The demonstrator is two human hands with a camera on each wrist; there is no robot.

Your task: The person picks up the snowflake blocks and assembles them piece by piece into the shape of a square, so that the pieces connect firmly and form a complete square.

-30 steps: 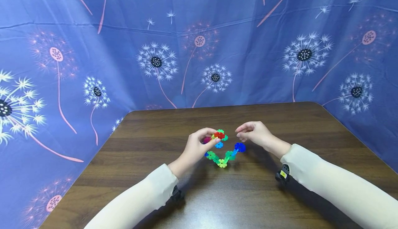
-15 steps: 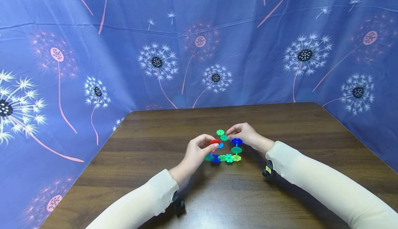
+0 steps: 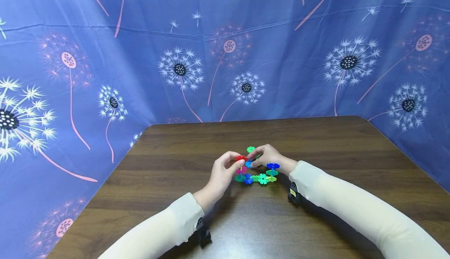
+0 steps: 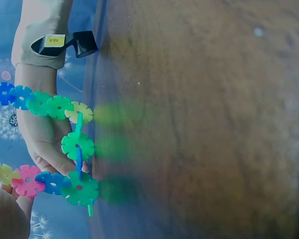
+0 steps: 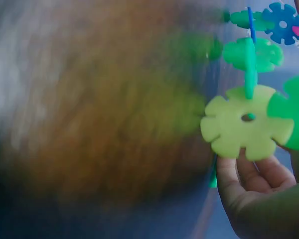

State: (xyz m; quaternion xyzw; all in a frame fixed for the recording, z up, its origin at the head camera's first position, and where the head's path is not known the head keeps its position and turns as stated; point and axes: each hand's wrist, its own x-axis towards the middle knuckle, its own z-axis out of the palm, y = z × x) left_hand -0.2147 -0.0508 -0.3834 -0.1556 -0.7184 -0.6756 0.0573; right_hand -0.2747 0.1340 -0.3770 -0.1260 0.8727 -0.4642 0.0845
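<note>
Several notched plastic snowflake discs are joined into an open frame on the table, with a bottom row and two uprights. My left hand pinches the red disc at the top of the left upright, above a pink disc. My right hand pinches the light blue disc beside the red one; its fingers partly hide the green discs behind. A dark blue disc tops the right upright, below the right hand. In the right wrist view, a yellow disc stands before the right fingers.
The brown wooden table lies under the frame and both forearms. A blue curtain printed with dandelions hangs behind the table and along its sides. Black cameras are strapped at both wrists, including the right wrist camera.
The right hand has moved left and slightly down, from beyond the dark blue disc to the light blue one. The disc frame has turned and stands more squarely. The left hand keeps its grip.
</note>
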